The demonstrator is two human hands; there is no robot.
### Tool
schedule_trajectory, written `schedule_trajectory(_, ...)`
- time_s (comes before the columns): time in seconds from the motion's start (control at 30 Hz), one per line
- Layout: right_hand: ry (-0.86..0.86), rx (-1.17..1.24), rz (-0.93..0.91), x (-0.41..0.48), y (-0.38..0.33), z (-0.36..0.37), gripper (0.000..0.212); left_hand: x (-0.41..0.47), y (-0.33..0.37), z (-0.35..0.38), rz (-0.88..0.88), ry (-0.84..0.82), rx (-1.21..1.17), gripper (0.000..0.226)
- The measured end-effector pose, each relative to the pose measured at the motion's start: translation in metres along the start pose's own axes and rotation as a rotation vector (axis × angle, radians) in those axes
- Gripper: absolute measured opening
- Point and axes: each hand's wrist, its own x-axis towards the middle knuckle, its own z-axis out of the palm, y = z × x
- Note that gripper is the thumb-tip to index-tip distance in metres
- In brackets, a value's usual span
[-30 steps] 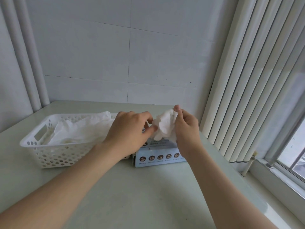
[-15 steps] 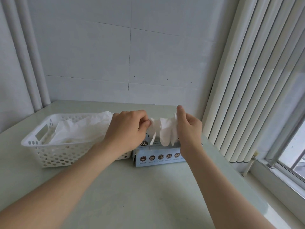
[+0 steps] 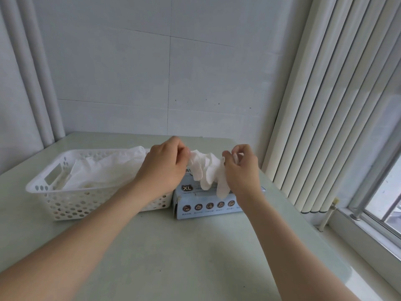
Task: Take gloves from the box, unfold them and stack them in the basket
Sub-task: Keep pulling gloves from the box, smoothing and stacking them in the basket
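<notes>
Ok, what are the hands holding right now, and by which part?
One white glove, stretched between both hands over the box: left hand pinches its left top edge, right hand its right.

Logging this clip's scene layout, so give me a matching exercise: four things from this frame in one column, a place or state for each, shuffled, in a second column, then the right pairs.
Things:
1. glove
2. basket
3. box
4. blinds

Places or states:
A. on the table, left of the box, white gloves inside
B. vertical white slats along the right
C. pinched by left hand and right hand, fingers hanging down
D. pale blue, marked XL, below the hands

Pairs: 1-C, 2-A, 3-D, 4-B.
</notes>
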Motion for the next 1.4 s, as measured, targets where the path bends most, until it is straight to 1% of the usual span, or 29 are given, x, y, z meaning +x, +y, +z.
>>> schedule_trajectory(0.07, 0.041, -0.083, -0.04, -0.001, 0.002, -0.002, 0.005, 0.0, 0.002, -0.002, -0.034, -0.029, -0.034, 0.024)
schedule_trajectory(0.17, 0.048, -0.18, -0.119, -0.003, -0.002, -0.006, 0.011, -0.002, 0.004, 0.0, -0.044, -0.085, -0.041, 0.025)
schedule_trajectory(0.23, -0.016, -0.187, -0.109, -0.002, -0.005, -0.004, 0.02, -0.003, 0.004, 0.001, -0.033, -0.107, -0.034, 0.024)
schedule_trajectory(0.3, -0.104, -0.228, -0.076, -0.002, -0.007, -0.003, 0.038, -0.003, 0.003, 0.002, -0.023, -0.109, -0.042, 0.025)
schedule_trajectory(0.33, -0.136, -0.267, -0.08, -0.003, -0.007, -0.002, 0.042, -0.003, 0.003, 0.001, -0.02, -0.108, -0.052, 0.024)
schedule_trajectory(0.43, -0.267, -0.346, -0.178, -0.008, -0.006, -0.001, 0.037, -0.003, 0.004, 0.0, 0.011, -0.105, -0.059, 0.024)
schedule_trajectory(0.5, -0.364, -0.333, -0.181, -0.008, -0.004, 0.0, 0.038, -0.003, 0.003, 0.0, 0.033, -0.098, -0.057, 0.023)
schedule_trajectory(0.57, -0.386, -0.339, -0.192, -0.007, -0.001, 0.002, 0.025, -0.003, 0.0, 0.001, 0.034, -0.088, -0.055, 0.021)
schedule_trajectory(0.6, -0.377, -0.321, -0.187, -0.007, -0.001, 0.002, 0.016, -0.002, -0.002, 0.002, 0.033, -0.083, -0.047, 0.02)
schedule_trajectory(0.67, -0.324, -0.24, -0.142, -0.005, -0.002, 0.0, 0.011, -0.002, -0.003, 0.002, 0.036, -0.082, -0.008, 0.021)
schedule_trajectory(0.73, -0.23, -0.133, -0.07, -0.003, -0.002, -0.003, 0.013, -0.002, -0.003, 0.002, 0.046, -0.097, 0.061, 0.021)
schedule_trajectory(0.83, -0.089, 0.05, 0.039, -0.001, -0.006, -0.009, 0.019, -0.004, -0.002, 0.003, 0.116, -0.106, 0.213, 0.021)
schedule_trajectory(0.9, -0.063, 0.14, 0.08, -0.001, -0.01, -0.011, 0.023, -0.007, 0.0, 0.006, 0.169, -0.119, 0.246, 0.018)
schedule_trajectory(0.97, -0.054, 0.171, 0.079, -0.001, -0.014, -0.011, 0.024, -0.01, 0.001, 0.01, 0.234, -0.167, 0.208, 0.011)
schedule_trajectory(1.03, -0.055, 0.184, 0.05, -0.001, -0.014, -0.009, 0.026, -0.012, 0.001, 0.014, 0.321, -0.221, 0.211, 0.031)
schedule_trajectory(1.07, -0.057, 0.197, 0.039, -0.001, -0.015, -0.008, 0.027, -0.012, 0.0, 0.016, 0.354, -0.258, 0.254, 0.04)
schedule_trajectory(1.1, -0.049, 0.208, 0.031, -0.001, -0.015, -0.007, 0.027, -0.013, 0.001, 0.017, 0.37, -0.293, 0.308, 0.045)
schedule_trajectory(1.2, 0.013, 0.255, 0.003, -0.002, -0.018, -0.009, 0.026, -0.016, 0.006, 0.015, 0.352, -0.419, 0.476, 0.042)
schedule_trajectory(1.27, 0.052, 0.308, -0.003, -0.002, -0.021, -0.012, 0.026, -0.019, 0.009, 0.014, 0.342, -0.448, 0.549, 0.041)
schedule_trajectory(1.33, 0.069, 0.367, 0.02, -0.002, -0.025, -0.014, 0.026, -0.019, 0.009, 0.017, 0.344, -0.434, 0.606, 0.049)
schedule_trajectory(1.4, 0.064, 0.439, 0.062, -0.003, -0.028, -0.016, 0.027, -0.019, 0.006, 0.02, 0.352, -0.404, 0.651, 0.063)
